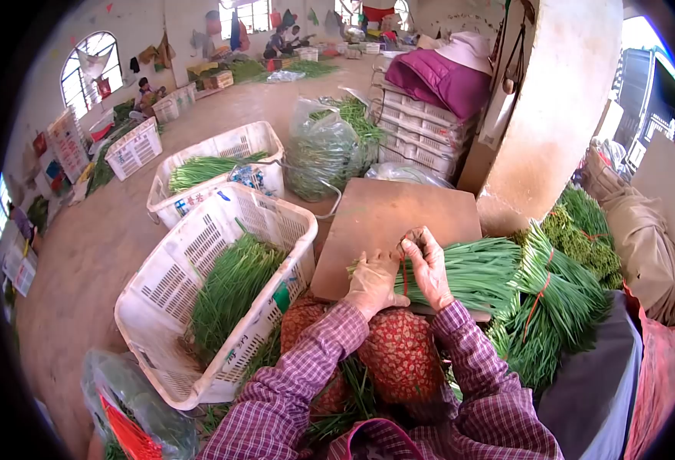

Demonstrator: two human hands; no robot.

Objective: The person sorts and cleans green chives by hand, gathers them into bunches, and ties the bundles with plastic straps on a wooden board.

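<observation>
A bundle of long green chives (pixel 479 270) lies across a brown board (pixel 399 211) above my lap, its leafy end to the right. My left hand (pixel 374 282) is closed round the left end of the bundle and presses it down. A thin red tie (pixel 406 276) runs round the stems beside it. My right hand (pixel 427 264) is just above, thumb and fingers pinched near the top of that tie. Tied bundles of chives (pixel 556 299) with red bands are piled at the right of the board.
At my left stands a white plastic crate (pixel 150 295) with loose chives in it; a second crate (pixel 234 142) is behind. A clear bag (pixel 314 157) of greens, stacked crates (pixel 418 126) and a pillar (pixel 556 100) stand beyond the board. People sit working far back.
</observation>
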